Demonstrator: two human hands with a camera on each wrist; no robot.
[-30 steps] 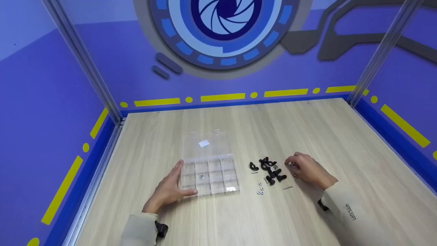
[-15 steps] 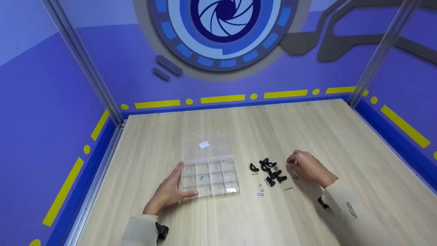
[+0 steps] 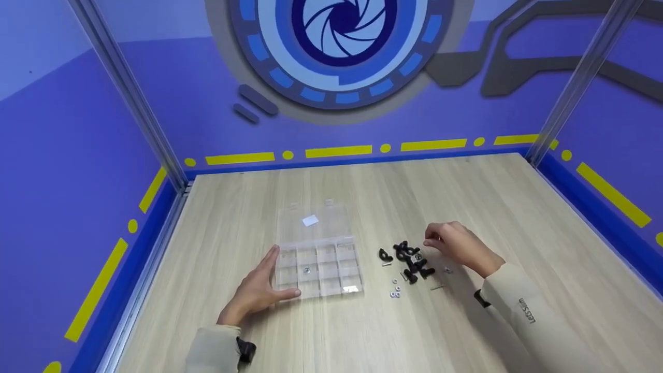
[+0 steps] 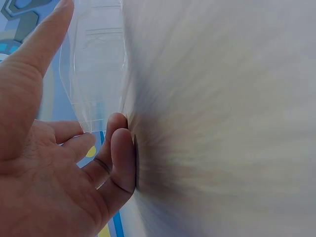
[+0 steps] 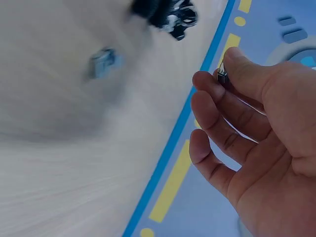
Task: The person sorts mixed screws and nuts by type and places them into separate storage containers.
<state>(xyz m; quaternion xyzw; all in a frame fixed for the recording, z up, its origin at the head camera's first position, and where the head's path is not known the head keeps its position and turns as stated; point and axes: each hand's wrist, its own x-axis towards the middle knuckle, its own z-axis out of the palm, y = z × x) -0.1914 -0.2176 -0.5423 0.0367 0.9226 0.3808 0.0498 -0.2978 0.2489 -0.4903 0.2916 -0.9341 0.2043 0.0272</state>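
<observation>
The thing held is a small, shiny metal piece with a dark patch, mostly covered by fingertips, so its full shape cannot be told; the right hand pinches it between thumb and forefinger, the other fingers loosely bent; it sits right at the fingertips, above the pale wood-grain table, near the far right side of a heap of black, knobbly parts.

The left hand lies spread against a clear plastic compartment box, thumb along the near edge, forefinger along the left side; the box's transparent lid is laid back and bears a white label; one small silvery piece sits in the second column from the left.

The black heap stands between right hand and box; silvery nuts lie nearer the person, a thin screw and a small metal fitting to the heap's right.
</observation>
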